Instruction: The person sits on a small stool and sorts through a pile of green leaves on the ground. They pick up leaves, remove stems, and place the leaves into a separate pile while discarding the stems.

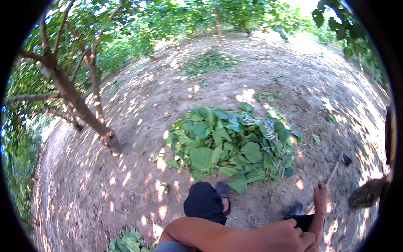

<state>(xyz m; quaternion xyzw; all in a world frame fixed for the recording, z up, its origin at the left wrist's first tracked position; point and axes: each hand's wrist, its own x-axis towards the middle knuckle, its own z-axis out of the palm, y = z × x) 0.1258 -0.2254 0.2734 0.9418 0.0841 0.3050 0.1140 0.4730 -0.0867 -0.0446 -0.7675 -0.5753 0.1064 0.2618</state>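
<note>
My right hand (320, 196) is closed around the wooden handle of a short tool with a dark metal blade (346, 159), either a small hoe or a hatchet. The blade end points away from me, close to the ground. Across my lap lies my left forearm. My left hand (297, 231) has its fingers curled beside my right forearm; whether it grips anything is hidden. In front of my feet spreads a heap of broad green leaves (220, 141), with pale cut stems (271, 132) at its right side.
A tree trunk with forked branches (72, 94) leans at the left. A thick stump or log (366, 193) is at the right. More leaves (127, 241) lie at the lower left, and a flatter green patch (209, 62) farther off. Dense foliage borders the dry soil.
</note>
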